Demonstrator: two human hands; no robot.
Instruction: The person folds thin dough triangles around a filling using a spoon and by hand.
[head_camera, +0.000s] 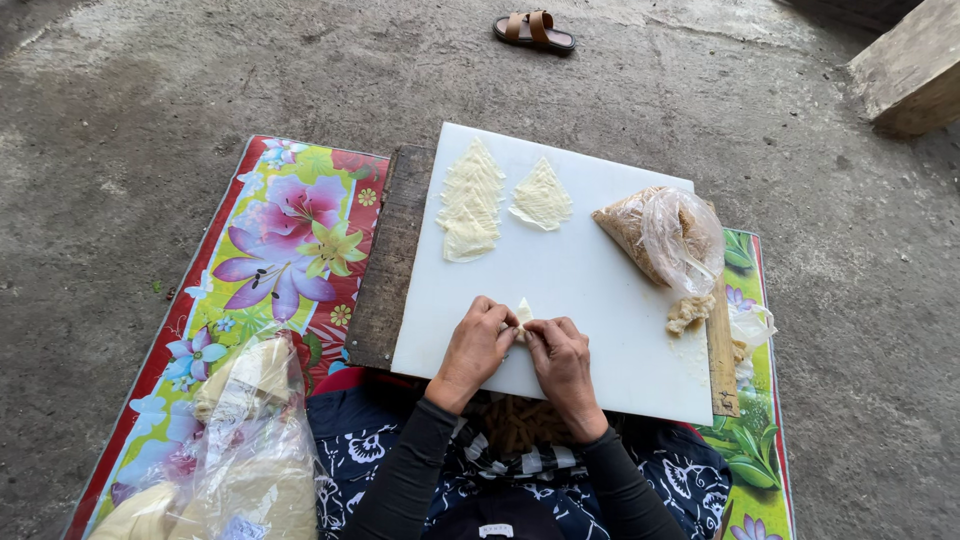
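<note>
Your left hand (474, 345): it rested on the near part of the white board (580, 290), with the fingers curled in and pinching the little wrapper (523, 312).
Your right hand (562, 358): it sat just beside your left hand, touching it, and its fingertips pinched the same wrapper from the other side.
The little wrapper: it was pale, creamy yellow and thin, and only a small pointed tip stuck up between your hands (the rest hid under your fingers).
Where it was: on the white board, at the near edge, close to your lap.
Stack of wrappers (469, 205): pale, pointy pieces lay piled at the far left of the board, one on top of the other.
Single wrapper (541, 196): one more pale triangle lay flat just beside the stack, not touching it.
Bag of filling (664, 236): a clear plastic bag with brown crumbly stuff lay on the right side of the board, well apart from your hands.
Lump of filling (688, 313): a small crumbly heap sat just below the bag, near the right edge.
Flowery mat (270, 250): a bright mat lay under the board on the grey floor.
Plastic bag (240, 450): a clear bag with pale things sat by your left knee.
Sandal (534, 30): it lay far off on the floor.
</note>
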